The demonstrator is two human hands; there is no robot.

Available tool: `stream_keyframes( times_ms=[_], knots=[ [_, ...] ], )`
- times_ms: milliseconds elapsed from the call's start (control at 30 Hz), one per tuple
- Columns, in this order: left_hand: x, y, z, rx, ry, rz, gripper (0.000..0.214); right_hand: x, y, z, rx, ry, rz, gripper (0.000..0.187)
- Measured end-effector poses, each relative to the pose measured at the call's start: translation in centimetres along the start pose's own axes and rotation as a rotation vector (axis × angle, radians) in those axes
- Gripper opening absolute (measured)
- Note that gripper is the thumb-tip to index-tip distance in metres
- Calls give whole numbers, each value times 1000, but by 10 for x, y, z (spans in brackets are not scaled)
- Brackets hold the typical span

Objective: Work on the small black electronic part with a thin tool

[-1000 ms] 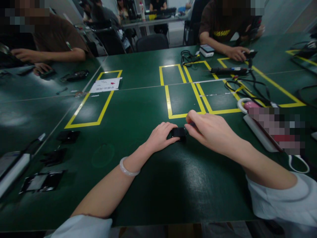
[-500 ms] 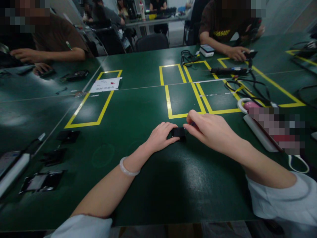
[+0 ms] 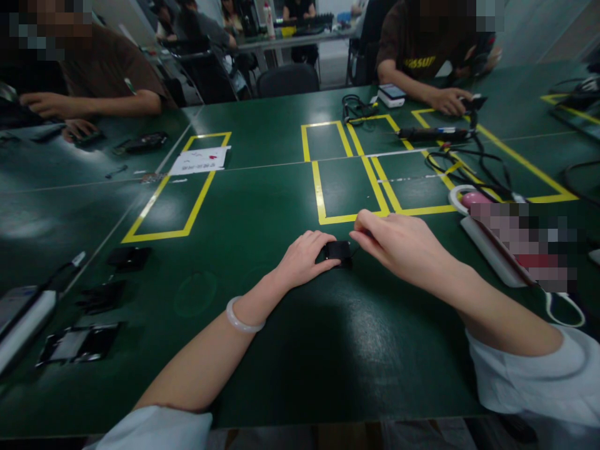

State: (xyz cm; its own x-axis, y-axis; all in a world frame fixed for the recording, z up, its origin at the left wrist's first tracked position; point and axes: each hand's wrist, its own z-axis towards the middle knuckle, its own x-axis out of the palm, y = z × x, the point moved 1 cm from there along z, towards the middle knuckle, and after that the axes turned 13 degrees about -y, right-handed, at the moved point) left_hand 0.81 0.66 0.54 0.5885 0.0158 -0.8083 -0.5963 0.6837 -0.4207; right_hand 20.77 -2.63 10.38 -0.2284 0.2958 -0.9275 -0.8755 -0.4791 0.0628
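On the green table, my left hand point(image 3: 307, 257) grips a small black box-shaped part point(image 3: 338, 250) between thumb and fingers. The part rests on or just above the tabletop; I cannot tell which. Just right of it, my right hand point(image 3: 387, 236) is closed in a pinch, its fingertips a short gap from the part. A thin dark line, perhaps a wire, runs from the part toward these fingertips. What the pinch holds is too small to make out.
Black parts point(image 3: 129, 257) and a black frame point(image 3: 79, 342) lie at left. Yellow tape outlines point(image 3: 321, 194) mark the table ahead. A black pen-like tool point(image 3: 435, 134) and cables lie at far right, near a pink-ended pouch point(image 3: 473, 199). Co-workers sit opposite.
My right hand has shifted slightly to the right, away from the black part, widening the gap. My left hand and the part stay in place.
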Motion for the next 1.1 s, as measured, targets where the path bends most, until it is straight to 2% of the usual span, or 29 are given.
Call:
stream_keyframes(
  times_ms=[200, 467, 733, 933, 1100],
  knots=[
    [0, -1, 0, -7, -2, 9, 37, 0, 0, -1, 5, -21, 60, 18],
    [0, 0, 0, -3, 2, 9, 38, 0, 0, 0, -9, 4, -16, 23],
    [0, 0, 0, 0, 3, 11, 38, 0, 1, -1, -6, -24, 79, 21],
    [0, 0, 0, -7, 2, 0, 38, 1, 0, -1, 0, -10, 2, 23],
    [0, 0, 0, -10, -5, -1, 38, 2, 0, -1, 0, -36, 58, 19]
  ],
)
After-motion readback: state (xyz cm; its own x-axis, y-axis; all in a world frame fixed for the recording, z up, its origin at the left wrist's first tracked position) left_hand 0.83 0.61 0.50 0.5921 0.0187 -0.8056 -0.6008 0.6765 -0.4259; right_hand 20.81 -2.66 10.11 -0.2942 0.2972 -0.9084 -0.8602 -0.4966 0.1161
